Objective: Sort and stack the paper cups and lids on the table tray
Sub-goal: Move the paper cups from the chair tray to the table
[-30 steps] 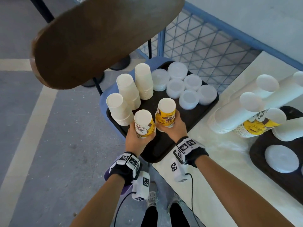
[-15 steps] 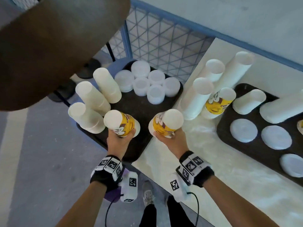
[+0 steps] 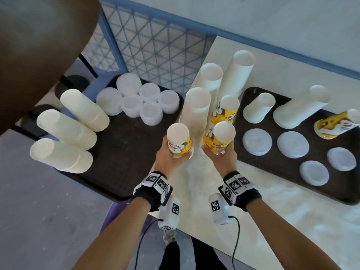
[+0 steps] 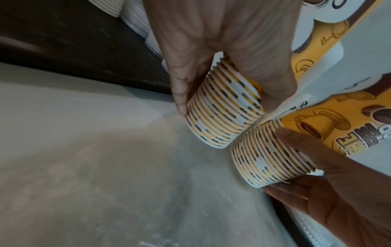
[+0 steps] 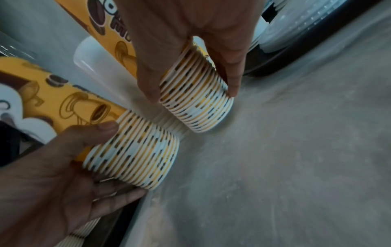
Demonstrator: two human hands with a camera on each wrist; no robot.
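Observation:
My left hand (image 3: 173, 155) grips a stack of yellow printed paper cups (image 3: 179, 141), upside down. My right hand (image 3: 220, 155) grips a second yellow stack (image 3: 219, 138) right beside it. Both stacks are low over the white table (image 3: 194, 182), between the two dark trays. In the left wrist view my left hand (image 4: 226, 108) pinches its stack (image 4: 215, 130) at the rims. In the right wrist view my right hand (image 5: 192, 96) does the same with its stack (image 5: 201, 115). The left tray (image 3: 120, 152) carries white cup stacks (image 3: 66, 129) and clear lids (image 3: 140, 102).
Tall white cup stacks (image 3: 196, 108) and another yellow stack (image 3: 226, 112) stand just behind my hands. The right tray (image 3: 272, 164) holds flat lids (image 3: 257, 141), white stacks and a tilted yellow stack (image 3: 335, 123). A brown round board (image 3: 39, 45) overhangs top left; a blue mesh fence (image 3: 155, 45) runs behind.
Both hands have carried their yellow cup stacks from the left tray rightward to the white table between the trays; the two stacks now sit close together.

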